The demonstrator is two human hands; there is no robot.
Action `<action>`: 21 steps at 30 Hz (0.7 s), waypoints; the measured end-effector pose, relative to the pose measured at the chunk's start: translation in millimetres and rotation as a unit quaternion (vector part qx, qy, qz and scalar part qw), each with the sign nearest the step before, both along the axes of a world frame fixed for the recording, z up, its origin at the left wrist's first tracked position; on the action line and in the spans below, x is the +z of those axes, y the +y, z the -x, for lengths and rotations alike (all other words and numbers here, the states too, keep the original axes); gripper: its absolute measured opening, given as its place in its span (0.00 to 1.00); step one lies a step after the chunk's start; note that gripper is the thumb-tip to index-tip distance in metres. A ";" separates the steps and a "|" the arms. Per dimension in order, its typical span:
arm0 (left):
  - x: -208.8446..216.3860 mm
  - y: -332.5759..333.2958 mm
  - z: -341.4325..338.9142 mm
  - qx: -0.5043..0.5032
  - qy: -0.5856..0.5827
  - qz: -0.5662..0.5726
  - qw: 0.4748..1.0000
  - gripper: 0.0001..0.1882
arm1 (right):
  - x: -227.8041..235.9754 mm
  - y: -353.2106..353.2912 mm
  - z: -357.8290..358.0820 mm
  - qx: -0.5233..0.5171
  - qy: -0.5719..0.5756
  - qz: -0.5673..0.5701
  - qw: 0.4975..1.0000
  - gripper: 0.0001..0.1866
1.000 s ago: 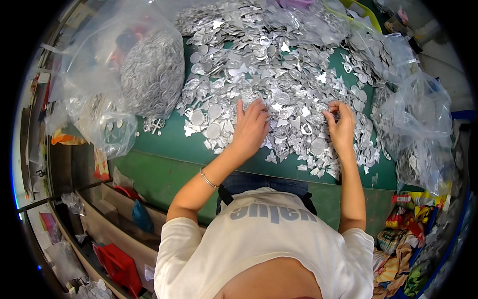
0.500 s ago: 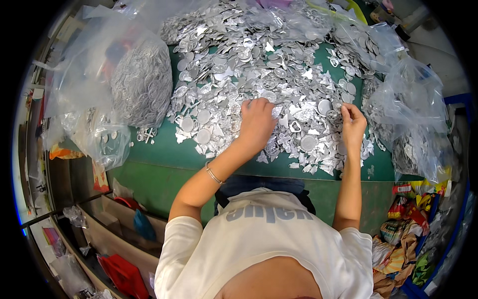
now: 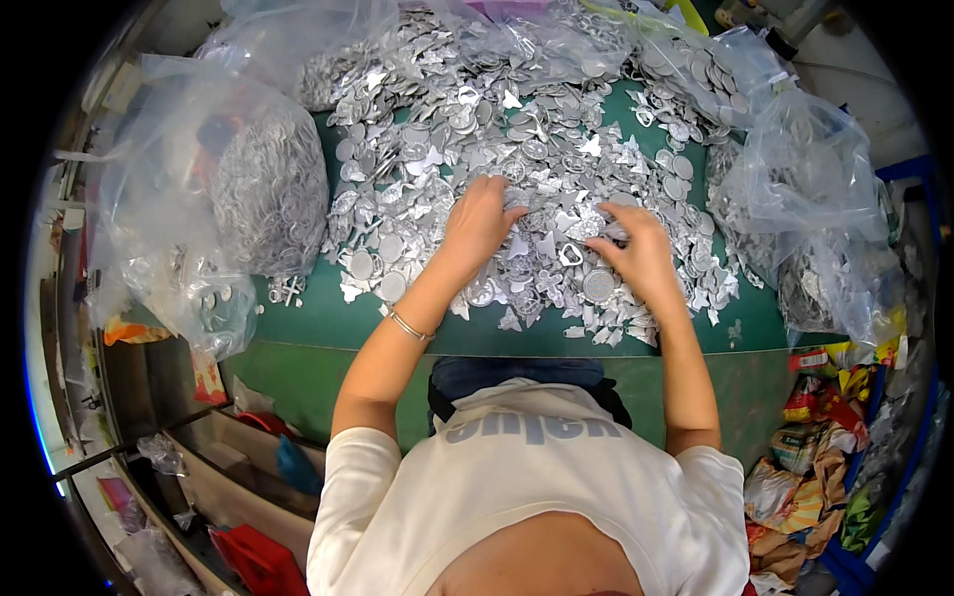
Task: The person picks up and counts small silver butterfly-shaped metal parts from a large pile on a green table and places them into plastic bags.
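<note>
1. Silver-coloured stamped metal pieces (image 3: 556,149), flat discs, hearts, crosses and winged shapes, lie in a wide loose heap over the far and middle part of a green work table (image 3: 308,308)
2. Both bare hands of the person rest on the near part of that heap, forearms reaching up from the lower edge
3. Left hand (image 3: 484,221) lies palm down on the pieces with its fingers loosely spread and bent, fingertips dug a little into the heap; whether it pinches any single piece cannot be told
4. Right hand (image 3: 641,253) lies palm down just right of the left one, fingers drawn together and pointing toward it, tips touching the pieces; whether it grips one cannot be told either
5. Between the two hands sit a few larger pieces, among them a heart-shaped ring (image 3: 570,254) and a round disc (image 3: 598,286) near the right hand
6. A thin metal bangle (image 3: 407,326) circles the left wrist
7. Left of the heap stands a clear plastic bag (image 3: 268,189) bulging with grey metal pieces, leaning on the table's left end
8. Right of the heap more crumpled clear plastic bags (image 3: 815,179) hold further silver pieces
9. Near the lower right, beside the table, lies a pile of colourful crumpled wrappers (image 3: 815,437)
10. The person wears a white short-sleeved shirt (image 3: 527,487) and sits close against the table's near edge
</note>
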State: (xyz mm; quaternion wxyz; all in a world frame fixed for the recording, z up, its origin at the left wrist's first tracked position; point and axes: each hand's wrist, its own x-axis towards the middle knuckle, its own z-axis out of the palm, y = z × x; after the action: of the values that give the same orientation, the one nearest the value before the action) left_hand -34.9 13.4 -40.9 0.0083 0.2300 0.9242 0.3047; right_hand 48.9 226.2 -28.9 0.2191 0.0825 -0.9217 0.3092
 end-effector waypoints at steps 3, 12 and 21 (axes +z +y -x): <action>5.7 2.6 3.4 0.000 -0.016 0.049 0.999 0.21 | -3.3 -8.6 -2.3 0.004 -0.057 -0.118 0.991 0.12; 8.5 -2.0 8.7 0.006 -0.088 -0.082 0.993 0.22 | 6.1 64.1 -21.7 0.114 -0.114 0.737 0.657 0.11; 5.1 13.1 1.9 0.020 -0.058 -0.133 0.989 0.09 | -14.7 45.9 -9.2 -0.120 -0.134 0.079 0.980 0.15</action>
State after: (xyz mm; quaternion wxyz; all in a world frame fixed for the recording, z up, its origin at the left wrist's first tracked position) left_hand -36.8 26.5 -35.8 0.0249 0.1930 0.8777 0.4379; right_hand 58.2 272.1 -43.6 0.1346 -0.0885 -0.9187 0.3605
